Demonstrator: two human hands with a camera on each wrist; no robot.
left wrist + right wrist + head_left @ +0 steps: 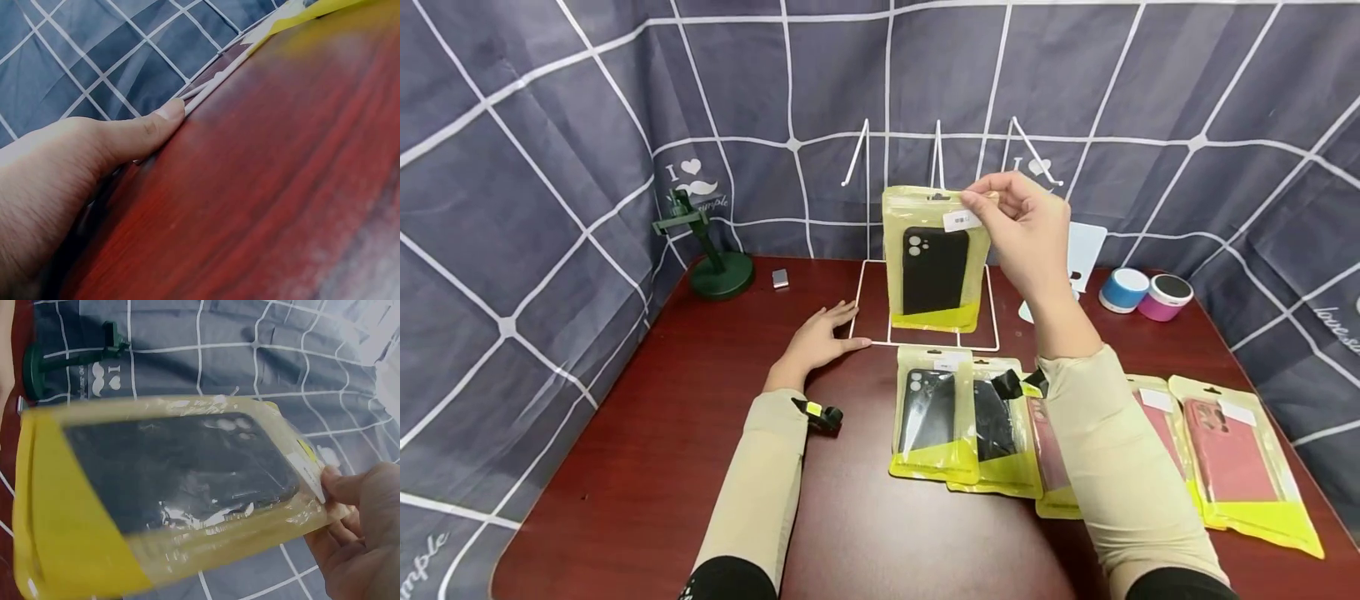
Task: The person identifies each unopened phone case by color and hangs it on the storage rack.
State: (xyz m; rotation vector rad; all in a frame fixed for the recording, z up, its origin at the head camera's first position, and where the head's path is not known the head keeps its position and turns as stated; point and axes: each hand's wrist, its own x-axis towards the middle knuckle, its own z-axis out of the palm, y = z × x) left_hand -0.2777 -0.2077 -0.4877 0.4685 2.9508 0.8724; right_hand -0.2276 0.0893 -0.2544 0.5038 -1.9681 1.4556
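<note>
Between thumb and fingers, my right hand (1022, 225) pinches the top right corner of a clear-and-yellow pouch (934, 321) with a black phone case (934, 271) inside. The pouch hangs upright in front of a white wire display rack (997, 312), its punched hole close to the middle hook (938, 150). In the right wrist view the black phone case (181, 469) shows through the film, a white label near my thumb. My left hand (816, 340) lies with fingers spread at the rack's left front corner; its thumb (150, 128) touches the wire base in the left wrist view.
Several pouched phone cases lie in front, including a black one (928, 417) and a pink one (1236, 450). A green phone stand (721, 271) and small silver object (780, 278) are left. Blue (1123, 290) and pink (1165, 297) cylinders and a white stand (1086, 254) are right.
</note>
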